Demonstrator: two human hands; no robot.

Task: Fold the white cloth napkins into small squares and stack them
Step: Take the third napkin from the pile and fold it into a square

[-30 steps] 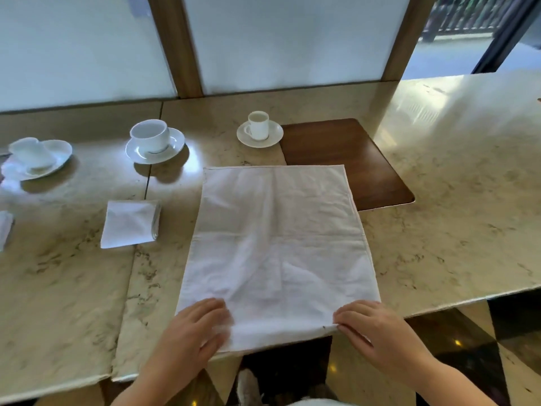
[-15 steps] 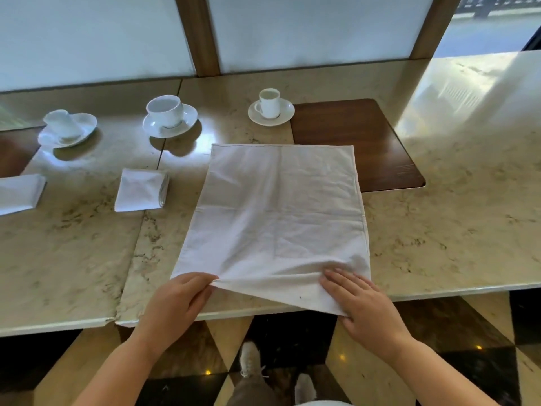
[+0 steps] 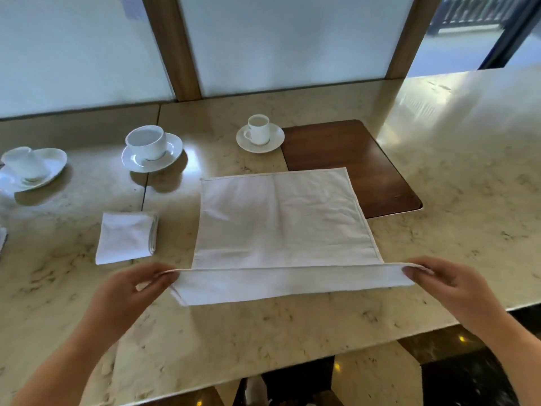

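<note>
The left hand (image 3: 131, 291) and right hand (image 3: 445, 284) each pinch a near corner of the white napkin (image 3: 281, 224). Both grips hold that edge lifted off the marble counter (image 3: 468, 218). A folded napkin (image 3: 124, 237) lies to its left.

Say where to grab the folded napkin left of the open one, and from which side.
Probably the folded napkin by its right edge, where the layered edges show: pinch all layers there, coming from the right, over bare marble table, so the stack stays together.

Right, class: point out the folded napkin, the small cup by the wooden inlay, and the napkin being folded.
folded napkin (image 3: 124, 237), head view, centre of its top face
small cup (image 3: 258, 129), head view, its side wall
napkin being folded (image 3: 281, 218), head view, flat middle
</note>
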